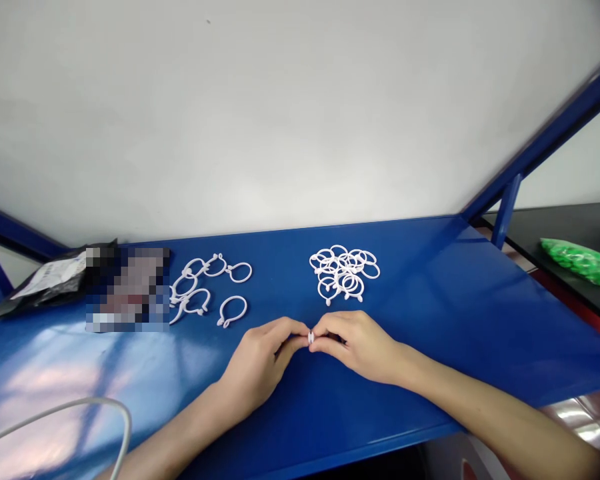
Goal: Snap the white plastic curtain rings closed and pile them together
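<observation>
Over the front part of the blue table, my left hand (263, 357) and my right hand (357, 343) meet fingertip to fingertip. Both pinch a small white plastic piece (311, 338), which looks like the end of a curtain ring; the rest of it is hidden by my fingers. Beyond my right hand lies a pile of white curtain rings (347, 283), overlapping one another. Several more white rings (196, 291) lie loosely spread beyond my left hand, some with their ends apart. One single ring (233, 310) rests closest to my left hand.
A black plastic package (55, 277) with a white label lies at the back left, beside a blurred-out flat object (133, 283). A white cable (80, 402) crosses the front left. Blue metal braces (507, 210) flank the table. A green bag (577, 260) sits on a dark surface to the right.
</observation>
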Demonstrator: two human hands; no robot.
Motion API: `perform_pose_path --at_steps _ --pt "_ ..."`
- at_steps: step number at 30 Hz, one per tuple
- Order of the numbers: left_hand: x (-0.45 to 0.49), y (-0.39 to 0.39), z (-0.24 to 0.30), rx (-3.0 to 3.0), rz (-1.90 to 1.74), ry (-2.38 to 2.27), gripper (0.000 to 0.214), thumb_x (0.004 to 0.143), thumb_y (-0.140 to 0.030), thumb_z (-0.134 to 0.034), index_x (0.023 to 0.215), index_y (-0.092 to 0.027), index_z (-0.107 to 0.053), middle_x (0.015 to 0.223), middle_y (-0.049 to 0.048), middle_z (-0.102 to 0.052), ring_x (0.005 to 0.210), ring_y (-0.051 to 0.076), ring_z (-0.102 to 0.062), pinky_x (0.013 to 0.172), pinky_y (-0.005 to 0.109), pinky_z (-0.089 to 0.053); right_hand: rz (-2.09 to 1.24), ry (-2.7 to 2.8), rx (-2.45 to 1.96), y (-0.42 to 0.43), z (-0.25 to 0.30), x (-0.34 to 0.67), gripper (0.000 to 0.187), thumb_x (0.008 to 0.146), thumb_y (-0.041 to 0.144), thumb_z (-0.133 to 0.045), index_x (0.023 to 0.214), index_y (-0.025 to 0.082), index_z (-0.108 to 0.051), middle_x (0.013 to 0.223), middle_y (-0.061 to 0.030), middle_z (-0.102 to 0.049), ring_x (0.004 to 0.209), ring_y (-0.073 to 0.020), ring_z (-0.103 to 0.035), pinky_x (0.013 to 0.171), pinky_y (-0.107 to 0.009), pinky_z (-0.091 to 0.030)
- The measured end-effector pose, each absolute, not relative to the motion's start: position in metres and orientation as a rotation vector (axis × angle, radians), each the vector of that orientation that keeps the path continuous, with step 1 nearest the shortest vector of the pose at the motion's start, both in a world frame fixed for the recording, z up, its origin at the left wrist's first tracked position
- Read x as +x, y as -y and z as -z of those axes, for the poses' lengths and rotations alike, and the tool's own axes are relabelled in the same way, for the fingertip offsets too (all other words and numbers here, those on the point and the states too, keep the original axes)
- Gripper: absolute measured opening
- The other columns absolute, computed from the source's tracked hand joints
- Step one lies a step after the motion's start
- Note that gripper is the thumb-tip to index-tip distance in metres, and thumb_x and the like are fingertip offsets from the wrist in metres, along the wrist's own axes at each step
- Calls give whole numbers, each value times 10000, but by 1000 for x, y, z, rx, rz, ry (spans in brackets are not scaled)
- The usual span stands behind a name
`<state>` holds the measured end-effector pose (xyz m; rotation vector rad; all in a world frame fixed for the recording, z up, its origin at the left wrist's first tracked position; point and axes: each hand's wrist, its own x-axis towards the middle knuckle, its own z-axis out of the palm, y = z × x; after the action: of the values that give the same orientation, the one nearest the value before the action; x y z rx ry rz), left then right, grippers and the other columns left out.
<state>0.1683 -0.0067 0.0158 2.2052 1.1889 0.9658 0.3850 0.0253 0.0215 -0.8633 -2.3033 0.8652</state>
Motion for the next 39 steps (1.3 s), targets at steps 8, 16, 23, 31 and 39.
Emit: perform_pose_path --at_steps 8,16,23,31,39 --pt "171 17 -10 2757 -1109 -971 239 977 -13 -415 957 -190 -574 768 16 -720 612 133 -653 582 255 -499 -797 2426 -715 -21 -23 391 203 1034 183 -536 909 217 -692 877 15 -768 772 -132 -723 735 -241 -537" --pt "164 3 -16 2821 -1075 -905 184 991 -64 -477 1027 -179 -616 889 31 -773 716 139 -701 655 282 -507 -590 2433 -728 -25 -24 387 206 1047 299 -567 908 226 -701 840 27 -772 715 -123 -715 704 -235 -522" --pt "112 -44 -8 2664 -803 -2013 343 1011 -312 -514 1274 -136 -646 1260 168 -719 1137 350 -618 965 483 -480 -21 2258 -1265 -68 -28 425 208 1038 347 -575 928 220 -698 968 -43 -779 815 -191 -727 666 -291 -527" --pt "87 -60 1 2539 -480 -2110 226 972 -311 -514 930 -209 -711 965 103 -744 994 341 -588 882 464 -452 13 2266 -1467 -80 -31 441 140 986 359 -653 963 229 -698 1002 -35 -745 812 -208 -708 611 -311 -528" --pt "113 -37 -17 2713 -906 -1434 179 1045 -195 -460 1014 -196 -636 976 62 -705 902 201 -618 846 335 -518 -81 2193 -1163 -61 -33 422 150 1031 301 -577 1006 218 -700 1004 -64 -752 961 -228 -696 790 -344 -557"
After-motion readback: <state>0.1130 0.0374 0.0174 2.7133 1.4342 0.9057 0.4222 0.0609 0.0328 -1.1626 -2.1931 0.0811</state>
